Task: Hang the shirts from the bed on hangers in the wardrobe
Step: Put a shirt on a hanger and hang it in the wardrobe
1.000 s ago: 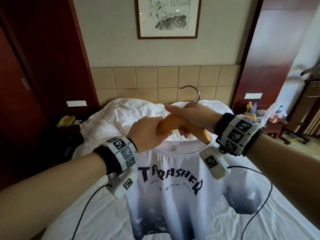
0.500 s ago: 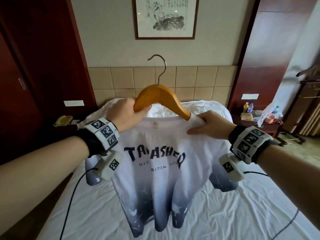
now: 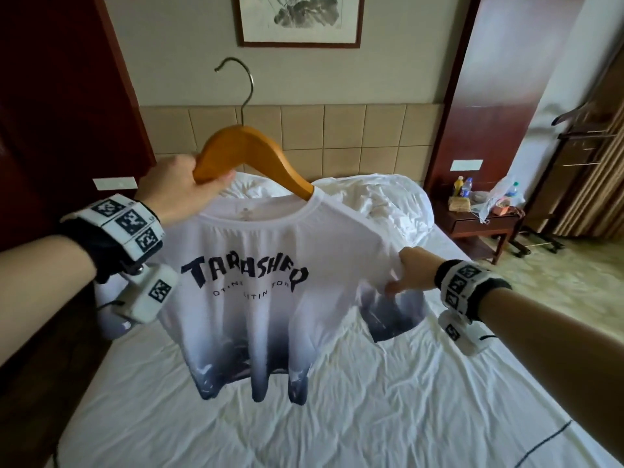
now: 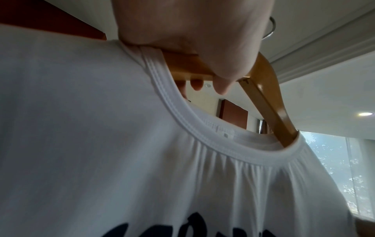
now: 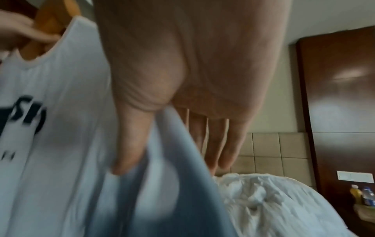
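A white T-shirt (image 3: pixel 243 251) with black lettering and a dark faded hem hangs on a wooden hanger (image 3: pixel 251 150) above the bed (image 3: pixel 371 400). The hanger's metal hook (image 3: pixel 238 76) points up. My left hand (image 3: pixel 202 177) grips the hanger's left arm at the collar (image 4: pixel 182 115); the left wrist view shows my fingers (image 4: pixel 198 84) curled round the wood (image 4: pixel 265 105). My right hand (image 3: pixel 396 275) pinches the shirt's right sleeve and holds it out to the side. In the right wrist view the thumb (image 5: pixel 129 144) lies in front of the fabric (image 5: pixel 172 176) and the fingers behind it.
A crumpled white duvet (image 3: pixel 381 204) lies at the head of the bed below the tiled headboard (image 3: pixel 337 136). A nightstand (image 3: pixel 483 224) with bottles stands at the right, a clothes stand (image 3: pixel 580 130) beyond it. Dark wood panels (image 3: pixel 50 96) rise on the left.
The hanger and shirt have risen off the bed, so the hem now hangs free. My right hand has slid from the shirt's shoulder down and right to the sleeve.
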Motion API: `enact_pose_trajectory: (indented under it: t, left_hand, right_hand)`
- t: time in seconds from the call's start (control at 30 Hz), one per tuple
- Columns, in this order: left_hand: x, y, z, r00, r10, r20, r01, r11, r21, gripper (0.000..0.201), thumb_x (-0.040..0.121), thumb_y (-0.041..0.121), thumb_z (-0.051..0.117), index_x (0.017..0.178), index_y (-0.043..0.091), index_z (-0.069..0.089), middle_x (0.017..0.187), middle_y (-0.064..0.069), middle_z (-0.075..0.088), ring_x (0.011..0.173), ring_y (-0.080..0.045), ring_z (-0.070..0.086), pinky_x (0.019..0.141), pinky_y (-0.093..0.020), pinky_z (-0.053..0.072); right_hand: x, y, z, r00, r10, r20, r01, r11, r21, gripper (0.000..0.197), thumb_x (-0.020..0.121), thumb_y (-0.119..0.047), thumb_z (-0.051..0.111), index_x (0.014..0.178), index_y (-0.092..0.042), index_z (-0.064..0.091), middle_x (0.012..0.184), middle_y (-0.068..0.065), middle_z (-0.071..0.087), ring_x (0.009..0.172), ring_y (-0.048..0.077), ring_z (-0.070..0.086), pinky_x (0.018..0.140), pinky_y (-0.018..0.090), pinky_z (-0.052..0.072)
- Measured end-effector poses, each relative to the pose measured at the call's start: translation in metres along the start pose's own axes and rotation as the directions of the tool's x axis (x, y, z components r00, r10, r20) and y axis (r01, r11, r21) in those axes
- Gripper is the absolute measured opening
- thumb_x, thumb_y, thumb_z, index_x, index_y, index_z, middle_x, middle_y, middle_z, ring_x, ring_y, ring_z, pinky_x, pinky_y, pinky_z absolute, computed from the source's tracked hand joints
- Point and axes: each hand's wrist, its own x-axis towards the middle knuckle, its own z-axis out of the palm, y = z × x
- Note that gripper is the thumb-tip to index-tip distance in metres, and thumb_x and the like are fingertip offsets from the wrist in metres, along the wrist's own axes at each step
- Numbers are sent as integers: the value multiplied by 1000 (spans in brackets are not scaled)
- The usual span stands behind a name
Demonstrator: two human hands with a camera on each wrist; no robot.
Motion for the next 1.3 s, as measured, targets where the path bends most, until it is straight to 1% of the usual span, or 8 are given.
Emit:
enact_pose_trajectory:
  t: [0.17, 0.37, 0.47, 0.57, 0.93, 1.07, 1.13, 1.3]
  left_hand:
    - [-2, 5, 9, 999, -38, 21, 37, 998, 45, 56, 87, 67, 57, 65, 15, 53, 51, -1, 46, 43, -22, 47, 49, -24, 33]
    - [-9, 30, 36, 993, 72, 95, -75, 997, 26, 38, 90, 54, 62, 108, 21, 66, 90, -3, 70, 78, -22, 67, 69, -38, 55]
    - [-8, 18, 34, 982, 60, 181, -36, 990, -135, 46, 82, 45, 76, 119, 22, 61, 103, 1, 67, 90, -17, 65, 82, -36, 56]
    - [-17, -15, 17, 947, -32, 319, 106, 970, -218, 57, 70, 31, 88, 118, 25, 59, 99, 7, 64, 86, -10, 63, 74, -16, 51]
    - [-70, -124, 9, 822, -338, 458, 291, 941, 173, 37, 67, 35, 88, 87, 8, 71, 85, -4, 74, 81, -18, 70, 83, -41, 55]
    - [-69, -113, 14, 835, -302, 460, 218, 949, 226, 29, 73, 22, 86, 88, 19, 61, 85, 8, 64, 90, -17, 65, 69, -14, 46]
    - [-66, -98, 16, 847, -203, 491, 196, 978, 66, 62, 69, 16, 89, 120, 26, 55, 108, 14, 58, 105, -8, 57, 75, -1, 39]
    - [-48, -42, 30, 959, -6, 283, 29, 997, -77, 97, 71, 34, 88, 150, 29, 31, 136, 7, 47, 125, -9, 43, 104, -27, 40]
  right_hand:
    - [-14, -49, -53, 917, -230, -325, 329, 898, 292, 105, 51, -73, 78, 143, -37, 40, 124, -15, 58, 118, 8, 54, 102, 31, 43]
    - [-4, -156, -74, 846, -281, -454, 432, 860, 271, 33, 79, -25, 80, 105, -15, 62, 83, -2, 70, 71, 11, 66, 60, 17, 50]
    - [7, -166, -71, 861, -249, -444, 416, 847, 331, 20, 76, -11, 75, 93, -11, 65, 77, 3, 67, 71, 21, 65, 61, 32, 52]
    - [13, -157, -69, 869, -224, -441, 396, 850, 347, 15, 74, -6, 72, 78, -16, 61, 64, -4, 56, 59, 14, 53, 52, 25, 39]
    - [12, -140, -89, 861, -161, -482, 394, 811, 433, 17, 71, -8, 74, 71, -18, 60, 63, 2, 59, 61, 20, 54, 61, 31, 44]
    - [12, -142, -82, 871, -176, -458, 384, 826, 413, 20, 72, -7, 74, 69, -20, 59, 62, 0, 58, 59, 18, 53, 59, 29, 42]
    - [13, -145, -76, 873, -179, -453, 377, 837, 396, 18, 71, -7, 73, 70, -18, 59, 61, -1, 56, 57, 16, 51, 56, 27, 40]
    - [15, -159, -66, 879, -194, -436, 372, 851, 370, 17, 74, -9, 74, 75, -18, 59, 62, -4, 54, 57, 13, 50, 51, 25, 37]
